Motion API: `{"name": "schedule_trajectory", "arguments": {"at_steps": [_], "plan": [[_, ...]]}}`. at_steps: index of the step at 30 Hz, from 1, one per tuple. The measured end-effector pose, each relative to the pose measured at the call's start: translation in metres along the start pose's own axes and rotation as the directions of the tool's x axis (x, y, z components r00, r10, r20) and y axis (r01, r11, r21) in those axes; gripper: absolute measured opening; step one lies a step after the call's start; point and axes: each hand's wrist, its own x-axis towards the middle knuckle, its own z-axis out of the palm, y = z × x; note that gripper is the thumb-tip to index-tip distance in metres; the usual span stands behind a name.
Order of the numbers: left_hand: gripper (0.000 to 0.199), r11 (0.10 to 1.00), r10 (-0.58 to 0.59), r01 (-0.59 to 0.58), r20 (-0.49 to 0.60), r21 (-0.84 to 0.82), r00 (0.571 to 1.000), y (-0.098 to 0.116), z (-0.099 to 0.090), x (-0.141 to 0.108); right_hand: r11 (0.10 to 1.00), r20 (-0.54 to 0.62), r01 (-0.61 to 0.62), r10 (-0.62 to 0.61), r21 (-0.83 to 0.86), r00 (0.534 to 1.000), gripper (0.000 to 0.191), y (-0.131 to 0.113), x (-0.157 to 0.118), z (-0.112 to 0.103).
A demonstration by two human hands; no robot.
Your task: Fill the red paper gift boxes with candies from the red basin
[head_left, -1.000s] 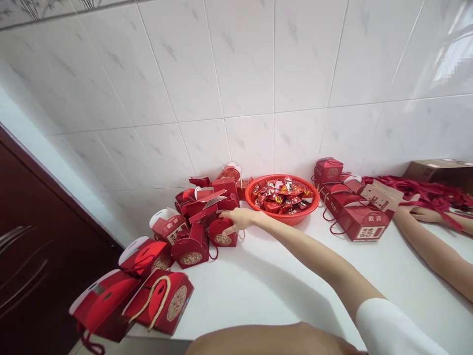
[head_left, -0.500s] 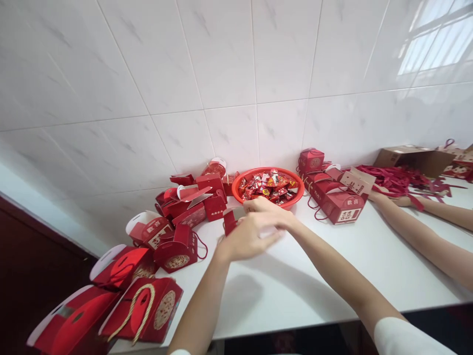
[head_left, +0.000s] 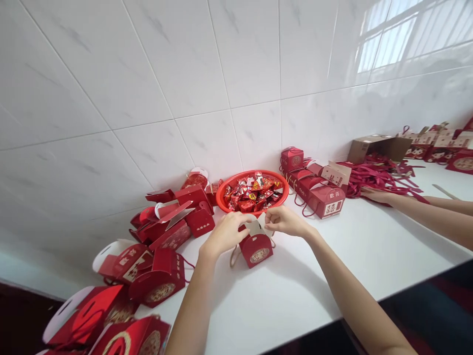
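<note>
A small red gift box point(head_left: 257, 250) with a round gold emblem and a rope handle stands on the white table in front of me, its pale top flaps raised. My left hand point(head_left: 227, 232) grips the box's left side by the flap, fingers curled over the edge. Pinched in the fingers of my right hand point(head_left: 285, 222) is the pale flap on the right. Just behind the box, a red plastic basket point(head_left: 220, 197) holds many wrapped candies point(head_left: 254, 190).
Several red gift boxes point(head_left: 157, 291) crowd the left side. More boxes point(head_left: 325, 199) stand right of the basket. A co-worker's hand point(head_left: 375, 195) rests at a heap of dark red ribbons point(head_left: 369, 177), near an open cardboard box point(head_left: 380, 145). Tiled wall point(head_left: 254, 128) behind.
My hands were crossed and blurred near the basket; now they are apart, either side of the small gift box's flaps. The box is now plainly visible. The view has shifted right.
</note>
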Motion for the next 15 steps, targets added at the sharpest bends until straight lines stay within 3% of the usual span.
{"name": "schedule_trajectory", "arguments": {"at_steps": [4,9,15], "plan": [[0.027,0.999,-0.031,0.032,0.089,-0.008,0.996,0.0,-0.002,-0.004,0.992,-0.095,-0.025,0.037,0.126,0.995,0.03,0.014,-0.011,-0.003],[0.038,0.996,-0.07,0.07,0.017,-0.054,0.997,0.0,0.009,-0.001,0.977,-0.081,-0.046,0.064,0.21,0.995,0.039,0.015,-0.016,0.0],[0.031,0.987,-0.16,0.16,0.005,-0.033,0.987,-0.006,0.013,0.0,0.965,-0.121,-0.073,0.106,0.251,0.987,0.037,0.017,-0.023,0.0]]}}
